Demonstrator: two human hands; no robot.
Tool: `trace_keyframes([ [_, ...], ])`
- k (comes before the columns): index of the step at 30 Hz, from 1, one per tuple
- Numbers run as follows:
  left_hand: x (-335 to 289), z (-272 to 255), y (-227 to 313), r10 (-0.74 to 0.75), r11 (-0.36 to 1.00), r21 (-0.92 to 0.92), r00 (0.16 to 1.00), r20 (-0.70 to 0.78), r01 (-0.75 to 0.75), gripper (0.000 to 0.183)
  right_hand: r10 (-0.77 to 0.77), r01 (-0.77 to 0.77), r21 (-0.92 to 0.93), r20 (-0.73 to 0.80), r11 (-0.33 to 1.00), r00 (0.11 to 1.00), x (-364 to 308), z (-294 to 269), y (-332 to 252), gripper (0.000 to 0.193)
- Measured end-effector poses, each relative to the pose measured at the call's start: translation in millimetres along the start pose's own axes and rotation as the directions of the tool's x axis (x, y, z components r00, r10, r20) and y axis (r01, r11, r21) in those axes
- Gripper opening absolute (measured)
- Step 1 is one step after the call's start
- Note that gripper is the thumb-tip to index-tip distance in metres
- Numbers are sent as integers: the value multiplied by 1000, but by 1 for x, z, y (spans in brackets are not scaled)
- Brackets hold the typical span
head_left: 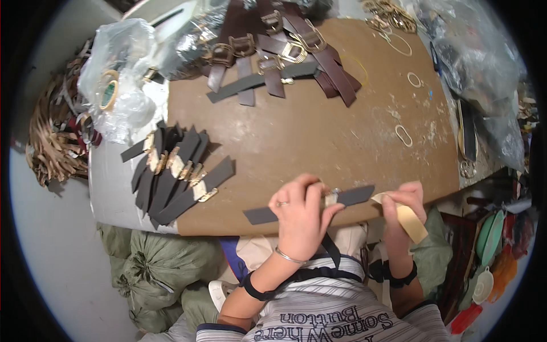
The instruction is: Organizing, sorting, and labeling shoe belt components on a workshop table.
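Near the table's front edge lies a dark grey strap (358, 195) with a pale wrapped patch and a bit of metal at its middle. My left hand (302, 214) grips it from above, fingers curled over that middle part and hiding much of it. To the right, my right hand (405, 206) pinches a cream-yellow strip that looks like tape (411, 226); its pointed end comes close to the strap's right end. At left, a fanned pile of similar dark straps (174, 179) carries gold-coloured buckles and pale wrappings.
Brown straps with buckles (273, 54) are heaped at the back of the brown table (273, 137). Rubber bands (403, 135) lie on its right side. Clear plastic bags (117, 74) flank the top. Green sacks (165, 265) stand below the left edge; coloured baskets (491, 236) are at right.
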State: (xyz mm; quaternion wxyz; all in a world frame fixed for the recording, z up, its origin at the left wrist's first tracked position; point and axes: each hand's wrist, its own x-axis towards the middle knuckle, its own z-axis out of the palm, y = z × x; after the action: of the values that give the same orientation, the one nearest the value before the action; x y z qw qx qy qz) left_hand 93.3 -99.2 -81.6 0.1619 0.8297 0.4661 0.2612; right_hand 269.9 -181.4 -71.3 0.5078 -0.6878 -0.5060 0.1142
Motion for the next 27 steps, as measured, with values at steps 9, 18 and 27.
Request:
trace_keyframes([
  [9,32,-115,-88,-155,953,224,963,-221,205,38,280,-281,416,65,865,958,8,-8,3,16],
  [18,225,-35,-109,-387,912,179,919,78,369,39,163,-260,314,304,913,939,9,8,-33,16],
  [27,201,-5,-89,-289,747,-575,942,172,334,33,310,-374,334,230,865,923,-7,-25,-5,11],
])
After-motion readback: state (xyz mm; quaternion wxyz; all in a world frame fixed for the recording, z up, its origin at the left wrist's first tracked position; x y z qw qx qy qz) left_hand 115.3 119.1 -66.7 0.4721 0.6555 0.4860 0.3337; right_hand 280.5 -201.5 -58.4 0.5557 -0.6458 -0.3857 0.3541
